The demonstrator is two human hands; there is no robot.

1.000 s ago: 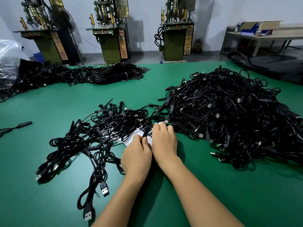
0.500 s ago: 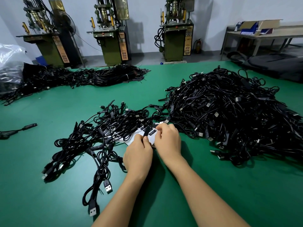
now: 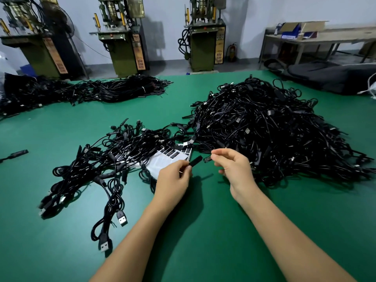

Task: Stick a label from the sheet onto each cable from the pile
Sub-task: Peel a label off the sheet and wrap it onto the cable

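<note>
Left hand (image 3: 173, 181) pinching a black cable end (image 3: 195, 161); right hand (image 3: 234, 169), just right, pinching a small label (image 3: 207, 159) above green table (image 3: 203, 231).

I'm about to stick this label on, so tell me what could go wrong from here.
1. The label hangs from the right hand by one end in the air; it might curl or go on crooked.
2. The left hand pinches the black cable piece near its end, so it may twist under pressure.
3. Loose cables lie over the label sheet and could snag remaining labels.

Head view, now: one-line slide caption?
Left hand holds a black cable connector block while right hand pinches a small black label beside it, above the green table.
</note>
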